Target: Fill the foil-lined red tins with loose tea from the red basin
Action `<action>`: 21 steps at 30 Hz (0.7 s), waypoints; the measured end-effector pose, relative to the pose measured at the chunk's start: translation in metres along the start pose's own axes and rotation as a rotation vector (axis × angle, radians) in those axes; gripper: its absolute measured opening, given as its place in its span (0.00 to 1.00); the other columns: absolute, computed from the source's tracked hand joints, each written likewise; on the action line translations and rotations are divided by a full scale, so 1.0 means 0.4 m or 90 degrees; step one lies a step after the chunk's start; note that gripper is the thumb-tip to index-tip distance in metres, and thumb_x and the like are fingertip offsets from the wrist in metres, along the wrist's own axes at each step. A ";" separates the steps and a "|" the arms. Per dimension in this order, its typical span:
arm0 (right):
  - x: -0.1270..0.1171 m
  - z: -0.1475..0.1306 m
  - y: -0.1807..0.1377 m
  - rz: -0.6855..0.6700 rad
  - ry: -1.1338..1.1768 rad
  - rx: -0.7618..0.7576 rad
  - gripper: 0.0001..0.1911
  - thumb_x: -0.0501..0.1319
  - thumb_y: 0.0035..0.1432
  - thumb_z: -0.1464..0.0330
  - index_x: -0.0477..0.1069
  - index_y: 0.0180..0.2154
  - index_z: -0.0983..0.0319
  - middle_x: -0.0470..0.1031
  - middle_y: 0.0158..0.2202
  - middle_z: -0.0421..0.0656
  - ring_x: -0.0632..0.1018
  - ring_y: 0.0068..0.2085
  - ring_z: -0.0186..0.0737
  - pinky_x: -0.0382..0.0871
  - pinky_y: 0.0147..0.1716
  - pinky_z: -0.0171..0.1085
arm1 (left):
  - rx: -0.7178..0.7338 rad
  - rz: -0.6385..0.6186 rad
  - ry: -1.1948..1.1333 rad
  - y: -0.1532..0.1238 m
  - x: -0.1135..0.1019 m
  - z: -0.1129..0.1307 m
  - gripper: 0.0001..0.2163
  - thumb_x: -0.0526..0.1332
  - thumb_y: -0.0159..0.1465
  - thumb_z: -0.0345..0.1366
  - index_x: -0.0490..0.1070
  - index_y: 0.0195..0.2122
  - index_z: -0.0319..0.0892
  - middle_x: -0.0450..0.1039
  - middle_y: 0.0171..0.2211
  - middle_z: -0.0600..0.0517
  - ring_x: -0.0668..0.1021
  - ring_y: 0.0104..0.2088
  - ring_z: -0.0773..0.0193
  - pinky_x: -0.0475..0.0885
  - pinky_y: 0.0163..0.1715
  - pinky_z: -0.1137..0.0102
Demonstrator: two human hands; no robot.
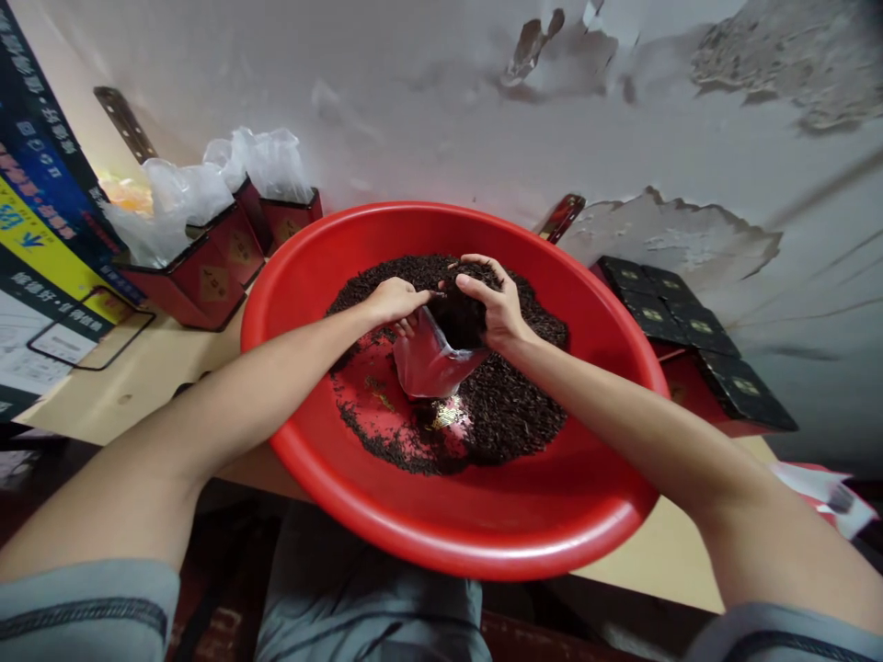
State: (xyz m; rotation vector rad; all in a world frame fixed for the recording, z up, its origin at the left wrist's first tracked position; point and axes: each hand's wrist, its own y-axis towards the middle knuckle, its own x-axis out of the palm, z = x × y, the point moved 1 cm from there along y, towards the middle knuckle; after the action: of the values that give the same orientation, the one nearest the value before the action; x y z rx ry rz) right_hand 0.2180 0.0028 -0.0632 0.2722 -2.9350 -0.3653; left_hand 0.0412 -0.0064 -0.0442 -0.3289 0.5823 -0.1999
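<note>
A wide red plastic basin [455, 538] holds a heap of dark loose tea leaves [528, 405]. Inside it stands a small reddish box with a clear plastic bag liner [431, 359], its mouth tilted upward and filled with dark leaves. My left hand [396, 303] pinches the liner's left edge, thumb pointing toward the opening. At the opening's right side, my right hand [498, 308] is cupped round a mass of tea leaves, fingers curled over the top. Part of the box's far side is hidden by the hands and leaves.
Several red boxes [213, 267] with plastic liners poking out stand left of the basin on the wooden table [672, 547]. Closed boxes with black lids [690, 322] are stacked at right. A printed carton [41, 248] is at far left; a peeling wall [428, 110] rises behind.
</note>
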 end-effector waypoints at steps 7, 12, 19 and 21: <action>0.007 -0.014 -0.001 -0.011 -0.021 -0.027 0.27 0.78 0.43 0.46 0.74 0.35 0.55 0.81 0.44 0.40 0.82 0.43 0.42 0.78 0.52 0.47 | -0.004 -0.010 0.014 0.002 -0.005 -0.002 0.20 0.58 0.78 0.49 0.78 0.41 0.35 0.83 0.28 0.44 0.87 0.30 0.59 0.81 0.35 0.71; 0.009 -0.032 -0.003 -0.122 -0.104 -0.082 0.30 0.71 0.50 0.36 0.77 0.27 0.57 0.80 0.37 0.43 0.81 0.45 0.44 0.75 0.56 0.47 | 0.004 -0.002 0.036 -0.007 -0.006 0.006 0.21 0.59 0.77 0.50 0.80 0.41 0.36 0.85 0.32 0.42 0.87 0.31 0.60 0.81 0.35 0.71; -0.128 -0.053 0.066 -0.148 -0.522 -0.039 0.31 0.63 0.64 0.39 0.85 0.45 0.58 0.84 0.47 0.49 0.82 0.51 0.48 0.73 0.60 0.49 | 0.040 -0.006 0.154 -0.007 -0.025 0.003 0.21 0.58 0.77 0.49 0.82 0.47 0.36 0.86 0.35 0.40 0.87 0.33 0.57 0.80 0.37 0.68; -0.199 -0.039 0.084 -0.172 -0.814 0.068 0.30 0.71 0.60 0.47 0.82 0.56 0.59 0.79 0.58 0.54 0.78 0.60 0.56 0.70 0.64 0.52 | 0.087 0.020 0.275 0.000 -0.038 -0.001 0.24 0.56 0.76 0.52 0.83 0.44 0.36 0.86 0.40 0.37 0.88 0.42 0.52 0.80 0.44 0.66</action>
State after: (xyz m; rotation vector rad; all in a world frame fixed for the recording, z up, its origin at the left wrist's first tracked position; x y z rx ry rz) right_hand 0.2927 0.0473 -0.0512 0.6448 -4.1882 -0.5761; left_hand 0.0283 -0.0024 -0.0369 -0.1422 0.9947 -0.2826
